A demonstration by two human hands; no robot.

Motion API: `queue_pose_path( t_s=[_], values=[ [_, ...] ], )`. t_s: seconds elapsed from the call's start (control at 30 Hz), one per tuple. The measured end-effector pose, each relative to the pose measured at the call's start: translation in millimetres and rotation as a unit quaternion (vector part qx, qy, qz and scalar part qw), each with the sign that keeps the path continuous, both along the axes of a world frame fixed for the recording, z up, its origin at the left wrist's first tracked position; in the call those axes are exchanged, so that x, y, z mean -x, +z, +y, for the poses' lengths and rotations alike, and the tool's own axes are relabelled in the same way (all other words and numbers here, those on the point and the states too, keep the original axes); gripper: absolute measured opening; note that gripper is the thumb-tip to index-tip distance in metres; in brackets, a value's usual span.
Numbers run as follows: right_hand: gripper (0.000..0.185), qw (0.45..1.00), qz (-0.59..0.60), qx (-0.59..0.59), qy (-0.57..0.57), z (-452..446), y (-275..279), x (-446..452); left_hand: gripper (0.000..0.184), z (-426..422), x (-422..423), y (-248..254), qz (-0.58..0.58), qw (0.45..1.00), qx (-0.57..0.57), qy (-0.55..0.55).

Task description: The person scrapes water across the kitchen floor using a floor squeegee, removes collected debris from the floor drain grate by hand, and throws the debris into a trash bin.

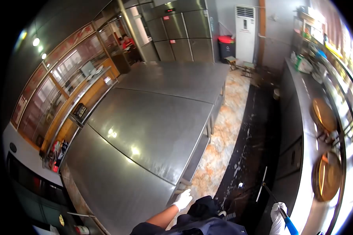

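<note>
So the right hand, white glove on, has its fingers wrapped round the pole, gripping near the blue part. The pole slants down to a thin, pale head over the dark floor, close to the cabinet side and out from the worktop's near right corner. Can't tell if the head's whole edge touches down.

The left hand, also gloved, is just beside that corner, off the pole. Its fingers look loosely curled, but can't tell how tightly, or if they touch the steel.

For a decent stroke, they'd probably want the head flat and square to the floor's long edge, pressure light and even, and the pole's top clear of the right-hand worktop. A second hand on it would likely steady things.

Materials: brushed, seamed steel with glare spots; the floor's blackish and pale-flecked beside blotchy orange-cream tile; round, woody-looking boards sit along the right-hand worktop.
</note>
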State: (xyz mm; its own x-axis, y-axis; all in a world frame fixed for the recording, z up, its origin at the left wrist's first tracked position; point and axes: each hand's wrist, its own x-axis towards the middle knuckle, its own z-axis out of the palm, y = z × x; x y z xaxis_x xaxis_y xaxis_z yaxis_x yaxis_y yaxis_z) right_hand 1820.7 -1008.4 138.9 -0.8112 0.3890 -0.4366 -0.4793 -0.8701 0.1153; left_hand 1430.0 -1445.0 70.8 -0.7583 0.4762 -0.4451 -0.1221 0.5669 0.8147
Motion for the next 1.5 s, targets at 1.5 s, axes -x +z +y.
queue_pose_path(
  t_s=[1.5],
  values=[
    [0.017,0.997,-0.022,0.041,-0.064,971,51,975,0.013,965,905,-6,-0.069,0.984,-0.162,0.0]
  ],
)
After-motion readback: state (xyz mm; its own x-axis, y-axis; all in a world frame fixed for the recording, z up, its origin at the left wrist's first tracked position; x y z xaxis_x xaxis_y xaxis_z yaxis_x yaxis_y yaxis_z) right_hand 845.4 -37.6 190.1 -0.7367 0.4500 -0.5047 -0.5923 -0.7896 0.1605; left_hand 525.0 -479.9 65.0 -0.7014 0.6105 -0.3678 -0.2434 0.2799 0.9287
